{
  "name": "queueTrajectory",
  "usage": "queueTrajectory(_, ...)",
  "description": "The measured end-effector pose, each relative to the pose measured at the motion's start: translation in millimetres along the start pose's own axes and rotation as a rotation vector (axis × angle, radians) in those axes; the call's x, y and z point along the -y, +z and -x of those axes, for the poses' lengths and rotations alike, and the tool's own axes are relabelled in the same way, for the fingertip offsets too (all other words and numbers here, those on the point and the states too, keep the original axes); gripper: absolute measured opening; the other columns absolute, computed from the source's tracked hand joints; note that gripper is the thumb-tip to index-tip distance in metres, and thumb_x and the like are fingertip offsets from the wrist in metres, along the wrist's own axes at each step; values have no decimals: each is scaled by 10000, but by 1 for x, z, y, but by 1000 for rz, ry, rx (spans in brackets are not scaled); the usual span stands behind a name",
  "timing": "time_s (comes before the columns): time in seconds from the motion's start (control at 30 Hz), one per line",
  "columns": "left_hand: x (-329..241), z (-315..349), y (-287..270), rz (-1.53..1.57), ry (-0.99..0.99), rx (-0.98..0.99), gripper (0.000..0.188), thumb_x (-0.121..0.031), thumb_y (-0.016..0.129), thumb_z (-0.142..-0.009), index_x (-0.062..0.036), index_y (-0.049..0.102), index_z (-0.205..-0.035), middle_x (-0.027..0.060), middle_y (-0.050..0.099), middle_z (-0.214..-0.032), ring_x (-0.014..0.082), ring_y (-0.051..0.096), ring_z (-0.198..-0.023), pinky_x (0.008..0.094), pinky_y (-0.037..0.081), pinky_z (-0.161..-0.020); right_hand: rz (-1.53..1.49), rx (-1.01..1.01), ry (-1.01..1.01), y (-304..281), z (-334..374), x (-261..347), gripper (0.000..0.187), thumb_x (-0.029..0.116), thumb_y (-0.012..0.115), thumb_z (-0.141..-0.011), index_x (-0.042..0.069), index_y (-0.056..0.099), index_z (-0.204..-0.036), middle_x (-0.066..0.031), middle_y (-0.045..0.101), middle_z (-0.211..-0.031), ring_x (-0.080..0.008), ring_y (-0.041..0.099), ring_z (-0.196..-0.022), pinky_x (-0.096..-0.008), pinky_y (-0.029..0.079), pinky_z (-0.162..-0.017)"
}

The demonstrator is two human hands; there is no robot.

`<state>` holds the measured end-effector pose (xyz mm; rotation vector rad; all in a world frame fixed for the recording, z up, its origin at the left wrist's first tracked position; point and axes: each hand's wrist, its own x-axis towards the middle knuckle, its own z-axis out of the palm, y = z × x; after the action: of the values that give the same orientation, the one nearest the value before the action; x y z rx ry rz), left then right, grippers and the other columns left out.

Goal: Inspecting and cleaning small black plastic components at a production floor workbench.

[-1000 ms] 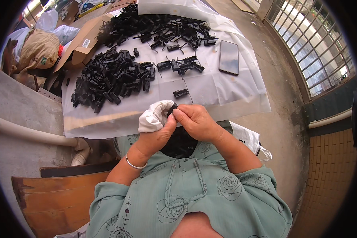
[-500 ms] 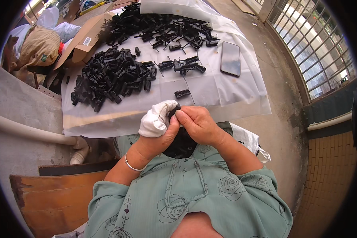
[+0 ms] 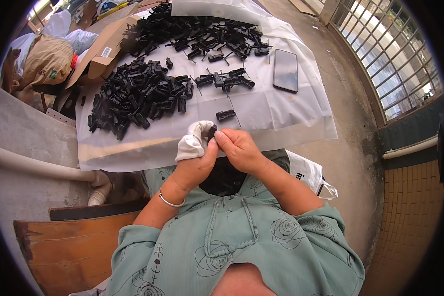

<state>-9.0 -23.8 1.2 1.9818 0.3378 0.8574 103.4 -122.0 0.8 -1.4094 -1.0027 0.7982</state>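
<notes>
Both hands [image 3: 198,162] [image 3: 242,151] edged slightly left, the black piece [image 3: 212,131] between their fingers [image 3: 225,139].

The small black piece [image 3: 212,131] is mostly hidden (its shape cannot be told).

Black part [image 3: 212,132] in left hand [image 3: 198,160]

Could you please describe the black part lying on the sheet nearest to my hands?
Find the large white sheet. Toward its near edge, just beyond the right hand, is a small black part. Unlike those in the heaps and small cluster, it lies alone.
</notes>
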Motion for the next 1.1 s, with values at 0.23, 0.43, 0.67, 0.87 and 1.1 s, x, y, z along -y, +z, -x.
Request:
queueTrajectory(0.23,-19,-7,-21,787,-517,56,272,-38,476,-908,-92,387,-1160,45,547,-887,41,400,-528,180,351,-469,425,-34,-308,-14,5,11,113,109,610,-799,13,612,-859,-127,580,-681,-287,565,-612,-359,446,-571)
queueTrajectory(0.43,-24,-5,-24,527,-453,222,359,-63,415,-907,-49,348,-1259,21,512,-778,43,396,-507,185,349,-459,343,-84,-477,-20,2,16,122,69,662,-771,16,607,-866,-76,582,-677,-189,544,-606,-292,438,-581)
queueTrajectory(0.67,-36,-4,-27,756,-539,391,295,-52,417,-874,-51,394,-1168,-6,465,-769,19,347,-508,176,310,-450,194,-50,-92,-11,3,35,119,100,618,-842,14,554,-790,-29,451,-593,-124,404,-558,-279,393,-545)
queueTrajectory(0.87,-31,-4,-25,599,-524,280,246,-16,431,-847,-28,435,-1093,23,492,-840,79,440,-637,216,398,-574,245,53,-294,-11,2,31,237,169,515,-905,-13,515,-753,-106,489,-616,-212,431,-549,-318,401,-544)
queueTrajectory(1.1,-21,-3,-15,59,-146,203,232,-8,450,-795,18,455,-1026,111,529,-879,161,497,-801,261,437,-762,285,96,-102,0,-1,22,217,158,493,-883,-17,542,-765,-206,553,-680,-368,504,-601,-388,421,-564)
